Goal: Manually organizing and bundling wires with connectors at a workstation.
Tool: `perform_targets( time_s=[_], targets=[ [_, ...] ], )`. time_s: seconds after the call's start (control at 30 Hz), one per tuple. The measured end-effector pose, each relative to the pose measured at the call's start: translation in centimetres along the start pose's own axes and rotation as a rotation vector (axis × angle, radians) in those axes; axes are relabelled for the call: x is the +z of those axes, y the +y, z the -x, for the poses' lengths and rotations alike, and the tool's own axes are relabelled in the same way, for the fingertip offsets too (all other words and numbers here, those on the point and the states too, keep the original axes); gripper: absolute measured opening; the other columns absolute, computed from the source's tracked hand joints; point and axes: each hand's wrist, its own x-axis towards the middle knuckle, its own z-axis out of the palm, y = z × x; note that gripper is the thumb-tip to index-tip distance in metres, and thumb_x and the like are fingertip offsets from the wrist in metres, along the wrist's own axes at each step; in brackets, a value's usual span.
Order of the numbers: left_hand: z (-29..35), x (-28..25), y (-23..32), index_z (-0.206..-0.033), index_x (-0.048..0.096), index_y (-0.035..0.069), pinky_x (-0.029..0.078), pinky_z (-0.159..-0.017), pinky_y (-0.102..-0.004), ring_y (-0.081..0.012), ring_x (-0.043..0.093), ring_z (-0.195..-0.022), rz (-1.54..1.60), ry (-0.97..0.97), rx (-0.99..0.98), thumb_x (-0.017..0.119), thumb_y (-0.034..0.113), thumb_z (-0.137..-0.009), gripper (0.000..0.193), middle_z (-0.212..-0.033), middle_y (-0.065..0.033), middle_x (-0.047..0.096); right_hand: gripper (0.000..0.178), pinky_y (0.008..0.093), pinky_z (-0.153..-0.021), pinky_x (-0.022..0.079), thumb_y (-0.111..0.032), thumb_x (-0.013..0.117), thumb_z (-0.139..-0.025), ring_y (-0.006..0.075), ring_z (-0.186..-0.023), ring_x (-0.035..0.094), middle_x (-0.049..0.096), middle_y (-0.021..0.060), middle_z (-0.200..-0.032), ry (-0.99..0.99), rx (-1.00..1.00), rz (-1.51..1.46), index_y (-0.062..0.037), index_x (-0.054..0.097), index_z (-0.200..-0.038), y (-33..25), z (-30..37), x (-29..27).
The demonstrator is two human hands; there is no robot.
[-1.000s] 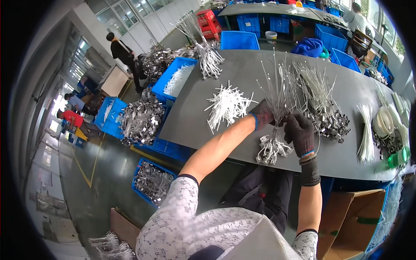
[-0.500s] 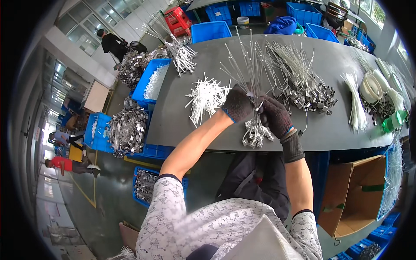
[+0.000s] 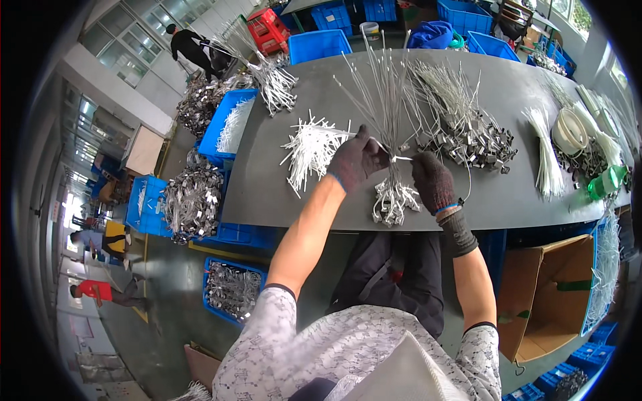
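Tie (image 3: 402,158) now links bundle (image 3: 390,127) with pinching right hand (image 3: 434,182), grip of left hand (image 3: 356,160) unclear.

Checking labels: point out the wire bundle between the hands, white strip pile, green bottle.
Wire bundle (image 3: 390,134), head view: mid-length strands.
White strip pile (image 3: 313,148), head view: its middle.
Green bottle (image 3: 606,182), head view: its side.

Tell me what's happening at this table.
A gloved person is working on a bundle of thin wires at a grey table. A white tie is around the bundle; the right hand is at its free end, the left hand left of the bundle. White strips lie heaped to the left, more wires to the right.
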Motion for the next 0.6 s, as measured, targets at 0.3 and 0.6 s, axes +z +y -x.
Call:
perform_targets(
  time_s=[0.3, 0.6],
  targets=[
    [-0.8, 3.1, 3.2, -0.115, 0.066, 0.001, 0.059, -0.086, -0.0343, -0.0176, 0.07, -0.092, -0.731, -0.289, -0.057, 0.075, 0.029, -0.094, 0.036, -0.103, -0.0065, 0.07, 0.025, 0.0339, -0.064, 0.055, -0.022, 0.064, -0.1, 0.0183, -0.07, 0.068, 0.071, 0.0093, -0.092, -0.262, 0.095, -0.39, -0.0044, 0.068, -0.117, -3.8, -4.0, -2.9],
    [0.0, 2.5, 3.7, -0.115, 0.069, 0.004, 0.058, -0.085, -0.0309, -0.0136, 0.068, -0.094, -0.592, -0.33, -0.112, 0.076, 0.024, -0.093, 0.031, -0.102, -0.0053, 0.07, 0.02, 0.0279, -0.061, 0.049, -0.02, 0.067, -0.099, 0.0088, -0.065, 0.059, 0.065, 0.0007, -0.077, -0.297, -0.057, -0.349, 0.0001, 0.07, -0.099, -5.1, -1.2, -3.1]
  ],
)
